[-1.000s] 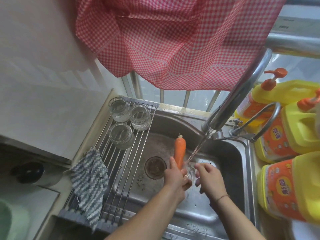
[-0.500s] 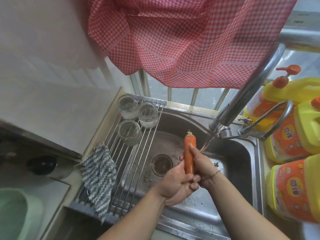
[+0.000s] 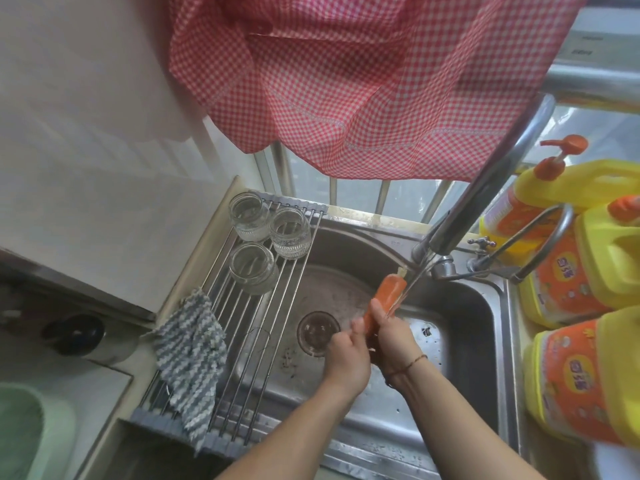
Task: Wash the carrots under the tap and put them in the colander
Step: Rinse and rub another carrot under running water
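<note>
An orange carrot is held upright over the steel sink, its top tilted right into the water running from the tap. My right hand grips the carrot's lower half. My left hand sits just left of it with fingers curled, touching the carrot's lower end. A pale green colander shows at the bottom left edge, only partly in view.
A roll-up rack covers the sink's left side with three glass jars and a striped grey cloth. Yellow detergent bottles crowd the right counter. A red checked curtain hangs above. A drain lies mid-sink.
The carrot has tilted right into the water stream. My right hand came off rinsing and took hold of the carrot; my left hand slid lower along it.
</note>
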The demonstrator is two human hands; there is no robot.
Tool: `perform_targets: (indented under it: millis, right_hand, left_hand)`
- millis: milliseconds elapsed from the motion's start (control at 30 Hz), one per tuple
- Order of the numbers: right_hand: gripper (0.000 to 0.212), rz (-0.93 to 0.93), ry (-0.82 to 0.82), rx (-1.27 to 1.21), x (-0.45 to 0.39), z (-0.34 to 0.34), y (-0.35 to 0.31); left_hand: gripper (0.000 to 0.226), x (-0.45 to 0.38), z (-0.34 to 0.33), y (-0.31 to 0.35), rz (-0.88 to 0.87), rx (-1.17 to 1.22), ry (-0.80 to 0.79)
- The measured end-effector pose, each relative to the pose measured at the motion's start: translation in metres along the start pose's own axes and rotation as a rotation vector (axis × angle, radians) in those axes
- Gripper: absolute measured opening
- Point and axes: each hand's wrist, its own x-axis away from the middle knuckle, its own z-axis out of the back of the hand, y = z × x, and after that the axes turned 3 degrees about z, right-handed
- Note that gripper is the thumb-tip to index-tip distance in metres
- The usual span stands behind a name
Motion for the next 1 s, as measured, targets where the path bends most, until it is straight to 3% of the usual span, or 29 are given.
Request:
perform_targets:
  millis: [67,133,233,367,467,667,767,833,933,1000]
  right_hand:
    - [0.034,0.027,0.035,0.039,0.001,0.002,0.004]
    - [0.029,0.038,0.052,0.026,0.002,0.006,0.006]
    - [0.04,-0.023,0.018,-0.011,0.0,0.01,0.007]
    - [0.049,-0.117,-0.105,-0.135,0.001,0.009,0.004]
    - [0.045,-0.116,-0.081,-0.184,-0.003,0.009,0.01]
    - [0.044,-0.079,0.006,0.169,-0.004,0.022,0.009]
    - [0.038,-0.196,0.064,0.133,-0.007,0.022,0.006]
    - [0.039,-0.228,0.09,0.038,-0.007,0.021,0.006]
    - [0.053,-0.303,0.136,-0.158,-0.01,0.018,0.002]
    - [0.05,-0.361,0.143,-0.311,-0.01,0.019,0.0]
  left_hand:
    - [0.06,-0.004,0.005,0.006,0.143,-0.033,-0.046]
    - [0.057,-0.003,0.01,0.013,0.302,0.113,-0.22]
    - [0.057,-0.003,0.017,0.014,0.491,0.37,-0.495]
    - [0.053,0.008,0.013,0.007,0.571,0.746,-0.734]
    - [0.047,0.012,0.012,0.003,0.54,0.792,-0.811]
    - [0.045,0.012,0.015,0.004,0.371,0.167,-0.614]
    - [0.041,0.017,0.007,0.005,0.079,-0.211,-0.429]
    - [0.044,0.021,0.004,0.004,-0.024,-0.408,-0.368]
    - [0.048,0.027,0.004,0.004,-0.163,-0.445,-0.274]
    - [0.045,0.022,0.007,0.006,-0.272,-0.363,-0.163]
